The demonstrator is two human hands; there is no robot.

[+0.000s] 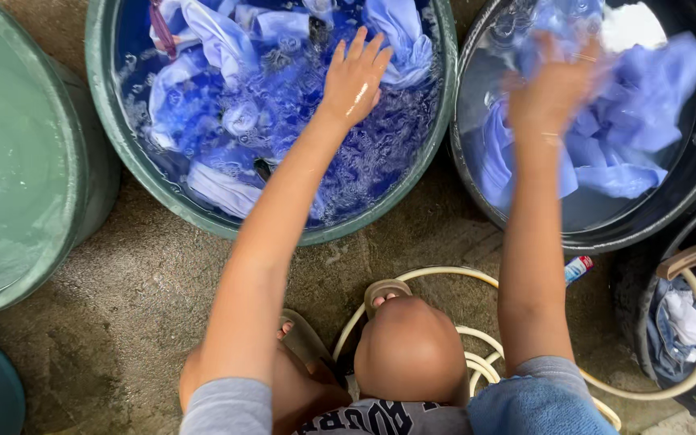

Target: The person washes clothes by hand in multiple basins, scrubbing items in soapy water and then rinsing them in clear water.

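- Left hand (pixel 356 76) hovering flat, fingers spread, grasping nothing — soaked blue garments (pixel 227 105) lying just beneath in the green tub (pixel 283 234).
- Right hand (pixel 553 89) blurring over pale blue cloth (pixel 622 137) in the black basin (pixel 686 193) — grip impossible to tell.

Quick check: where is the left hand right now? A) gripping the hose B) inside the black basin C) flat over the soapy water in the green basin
C: the left hand is spread open over the foamy water and blue cloth in the green basin.
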